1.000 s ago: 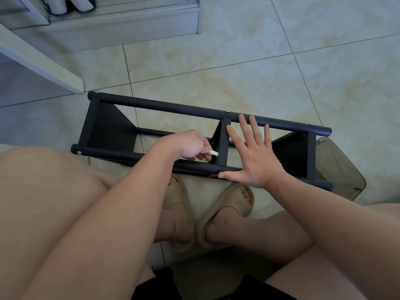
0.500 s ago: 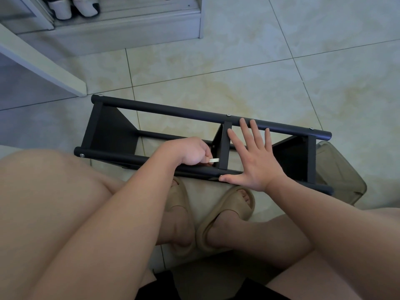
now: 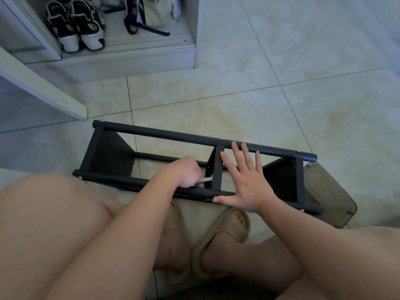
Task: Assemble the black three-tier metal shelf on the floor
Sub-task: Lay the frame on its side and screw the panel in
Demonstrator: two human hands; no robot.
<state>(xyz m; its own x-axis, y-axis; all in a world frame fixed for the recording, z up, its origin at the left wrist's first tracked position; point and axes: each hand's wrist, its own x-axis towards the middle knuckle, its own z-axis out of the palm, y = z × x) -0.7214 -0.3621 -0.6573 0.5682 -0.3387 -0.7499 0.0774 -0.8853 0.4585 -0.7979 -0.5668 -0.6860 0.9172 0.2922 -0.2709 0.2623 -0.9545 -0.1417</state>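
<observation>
Black shelf frame on its side on the floor, both hands at its middle crosspiece.

The black metal shelf [image 3: 173,135] lies lengthwise across the centre of the frame on the tiled floor [image 3: 281,61], just beyond the person's feet in tan sandals [image 3: 223,234]. The left hand [image 3: 186,174] is clenched round a small pale tool [image 3: 206,179], whose tip meets the left face of the middle crosspiece [image 3: 217,169], just above the near rail [image 3: 121,180]. The right hand [image 3: 242,185] is released and flat, fingers spread, just right of that crosspiece: its thumb lies on the near rail and its fingertips reach the far rail. An olive container [image 3: 329,195] sits against the shelf's right end. At upper left an open cabinet [image 3: 151,59] holds black-and-white shoes [image 3: 80,29] and a pale bag [image 3: 155,14].
</observation>
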